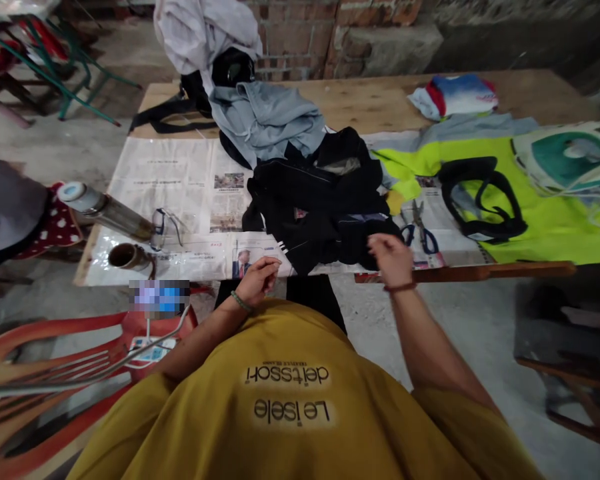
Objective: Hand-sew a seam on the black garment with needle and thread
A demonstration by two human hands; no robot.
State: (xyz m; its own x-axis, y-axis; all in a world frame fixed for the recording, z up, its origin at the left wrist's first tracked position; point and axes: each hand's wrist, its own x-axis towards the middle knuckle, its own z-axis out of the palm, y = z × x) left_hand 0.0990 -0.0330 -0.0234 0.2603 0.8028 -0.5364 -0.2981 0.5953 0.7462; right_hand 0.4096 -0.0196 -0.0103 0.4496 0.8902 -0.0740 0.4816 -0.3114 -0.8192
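Note:
A dark, crumpled black garment (325, 200) lies in a heap on the table in front of me. My left hand (259, 280) is just off its near left corner, thumb and fingers pinched together; anything between them is too small to make out. Over the garment's near right edge is my right hand (393, 259), its fingers curled together and slightly blurred, so what they may hold does not show. Close to the right hand lies a pair of scissors (420, 230) with dark handles. Behind the black garment rests a grey-blue garment (270, 120).
Newspaper (165, 173) covers much of the table. On the left stand a bottle (107, 210), eyeglasses (167, 223) and a brown cup (127, 259). To the right, a green iron (570, 157) sits on a neon-yellow cloth (555, 227) near a black strap (500, 207). A red chair (55, 327) is at lower left.

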